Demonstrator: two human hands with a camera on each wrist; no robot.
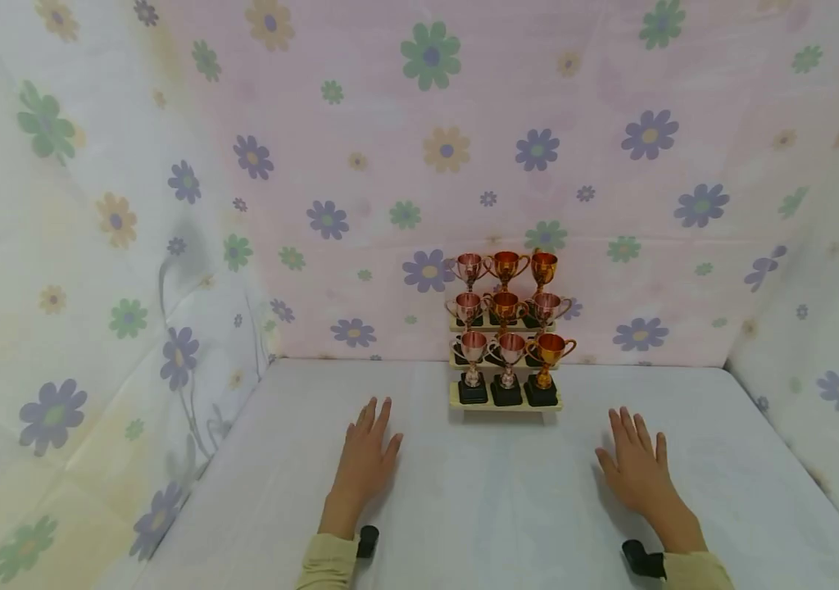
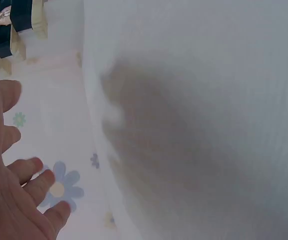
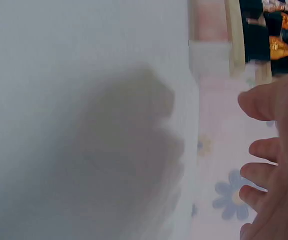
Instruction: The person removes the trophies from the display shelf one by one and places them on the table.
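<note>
A cream tiered stand (image 1: 505, 408) at the back of the table carries small trophy cups on black bases in three rows. In the front row are a rose-gold trophy (image 1: 473, 348), another rose-gold trophy (image 1: 511, 351) and a gold trophy (image 1: 551, 351). Behind them, the upper rows mix rose-gold and orange-gold cups, their bases partly hidden. My left hand (image 1: 366, 459) is left of the stand, fingers extended and holding nothing. On the other side, my right hand (image 1: 639, 471) has its fingers spread, also holding nothing. Neither hand touches the stand.
The white table (image 1: 493, 500) bears soft shadows from both hands. A flower-patterned cloth (image 1: 375, 98) hangs behind it, with similar cloth on both sides. Black wrist mounts (image 1: 368, 541) stick out beside the sleeves.
</note>
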